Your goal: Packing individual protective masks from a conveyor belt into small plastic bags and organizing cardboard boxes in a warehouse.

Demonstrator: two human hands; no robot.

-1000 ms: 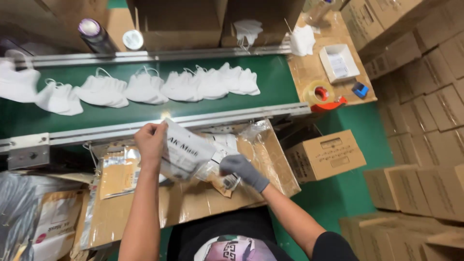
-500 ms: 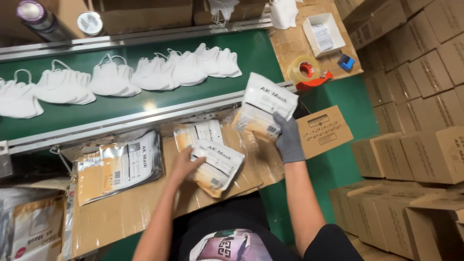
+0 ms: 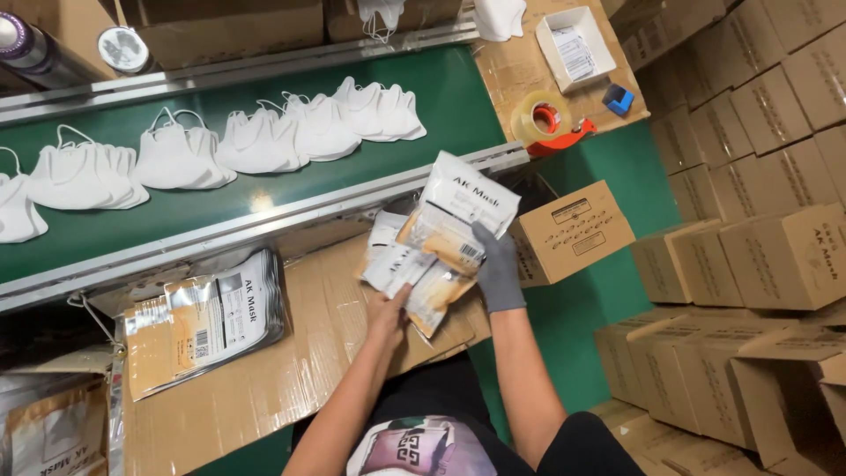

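Mask packets (a fanned bunch) held between both hands.

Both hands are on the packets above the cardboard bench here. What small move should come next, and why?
Probably bring the top packet in the gloved right hand down onto the packets under the bare left hand and square the edges. The packets sit fanned and uneven, and the top one is lifted above the rest, over the cardboard bench.
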